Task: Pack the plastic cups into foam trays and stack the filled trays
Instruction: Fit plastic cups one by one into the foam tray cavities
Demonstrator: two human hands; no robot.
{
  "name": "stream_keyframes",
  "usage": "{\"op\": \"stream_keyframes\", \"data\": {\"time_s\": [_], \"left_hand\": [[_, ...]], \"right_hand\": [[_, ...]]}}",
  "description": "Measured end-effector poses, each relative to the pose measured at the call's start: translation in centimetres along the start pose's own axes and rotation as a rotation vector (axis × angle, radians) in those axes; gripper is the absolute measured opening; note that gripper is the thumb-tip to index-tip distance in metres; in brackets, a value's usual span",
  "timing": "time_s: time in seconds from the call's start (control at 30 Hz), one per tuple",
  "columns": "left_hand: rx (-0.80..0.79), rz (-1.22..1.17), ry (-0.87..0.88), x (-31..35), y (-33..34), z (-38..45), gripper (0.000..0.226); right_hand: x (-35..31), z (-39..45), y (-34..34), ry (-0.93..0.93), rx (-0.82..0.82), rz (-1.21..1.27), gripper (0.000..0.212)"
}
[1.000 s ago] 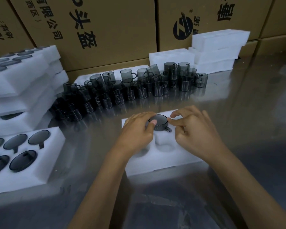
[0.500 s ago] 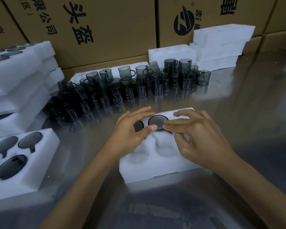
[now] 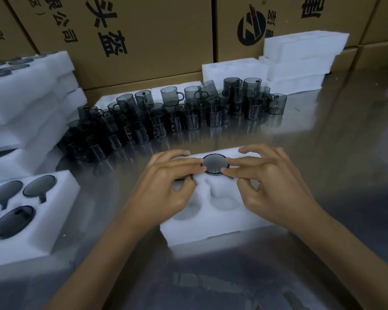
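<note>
A white foam tray (image 3: pixel 211 224) lies in front of me on the metal table. A dark see-through plastic cup (image 3: pixel 214 163) sits sunk in a pocket of its far row. My left hand (image 3: pixel 166 191) touches the cup's left rim with its index fingertip. My right hand (image 3: pixel 273 186) pinches the right rim with thumb and index finger. A second dark cup is mostly hidden under my left fingers. The near pockets of the tray hold nothing. Several loose cups (image 3: pixel 188 113) stand crowded behind the tray.
A filled foam tray (image 3: pixel 61 215) lies at the near left, and a stack of filled trays (image 3: pixel 25 101) rises behind it. Empty foam trays (image 3: pixel 300 57) are piled at the back right. Cardboard boxes (image 3: pixel 148 30) wall off the far edge. Bare metal table (image 3: pixel 334 164) spreads to the right.
The cup has sunk from standing above the foam to nearly flush in its pocket. Both hands closed in on its rim; the right hand moved slightly left.
</note>
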State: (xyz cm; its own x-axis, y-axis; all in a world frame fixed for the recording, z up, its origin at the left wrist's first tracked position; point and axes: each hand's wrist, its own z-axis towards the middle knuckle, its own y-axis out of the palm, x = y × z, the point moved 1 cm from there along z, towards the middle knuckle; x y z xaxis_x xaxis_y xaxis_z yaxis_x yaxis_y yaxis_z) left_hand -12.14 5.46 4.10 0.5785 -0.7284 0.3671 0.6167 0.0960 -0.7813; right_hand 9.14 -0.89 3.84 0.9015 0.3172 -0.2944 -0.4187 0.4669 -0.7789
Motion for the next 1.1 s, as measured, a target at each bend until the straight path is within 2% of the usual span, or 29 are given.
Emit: {"op": "stream_keyframes", "data": {"time_s": [0.33,0.4,0.47,0.53,0.6,0.67,0.7,0.77,0.87,0.93,1.1], "left_hand": [[-0.012,-0.057,-0.088,0.5,0.6,0.6,0.029],[-0.013,-0.089,-0.117,0.7,0.4,0.7,0.027],[-0.006,-0.172,-0.169,1.0,0.3,0.8,0.029],[-0.002,-0.325,-0.255,0.9,0.1,1.1,0.034],[0.044,-0.455,-0.340,-0.1,-0.4,1.7,0.037],[0.195,-0.432,-0.418,-2.6,-1.0,2.8,0.037],[0.271,-0.377,-0.470,-4.2,-1.2,3.3,0.036],[0.347,-0.292,-0.622,-7.8,-0.9,4.4,0.032],[0.290,-0.314,-0.830,-11.8,1.0,6.2,0.026],[0.268,-0.300,-0.893,-13.1,2.0,7.6,0.025],[0.360,-0.326,-0.955,-14.7,3.2,9.6,0.017]], "right_hand": [[0.1,0.3,0.4,0.124,-0.081,0.068,0.039],[0.3,0.5,0.2,0.175,-0.116,0.165,0.039],[0.4,0.7,-0.2,0.293,-0.138,0.395,0.041],[1.0,0.9,-1.2,0.418,-0.042,0.713,0.043],[2.3,1.1,-2.1,0.547,0.166,0.932,0.039],[4.0,1.0,-2.0,0.705,0.309,1.000,0.034],[4.6,0.9,-1.6,0.785,0.329,1.009,0.032],[5.0,0.6,0.0,0.926,0.284,1.075,0.030],[5.0,0.6,1.6,0.982,0.189,1.112,0.023],[5.1,0.8,2.0,0.967,0.173,1.120,0.021],[5.5,0.9,2.4,0.969,0.148,1.112,0.021]]}}
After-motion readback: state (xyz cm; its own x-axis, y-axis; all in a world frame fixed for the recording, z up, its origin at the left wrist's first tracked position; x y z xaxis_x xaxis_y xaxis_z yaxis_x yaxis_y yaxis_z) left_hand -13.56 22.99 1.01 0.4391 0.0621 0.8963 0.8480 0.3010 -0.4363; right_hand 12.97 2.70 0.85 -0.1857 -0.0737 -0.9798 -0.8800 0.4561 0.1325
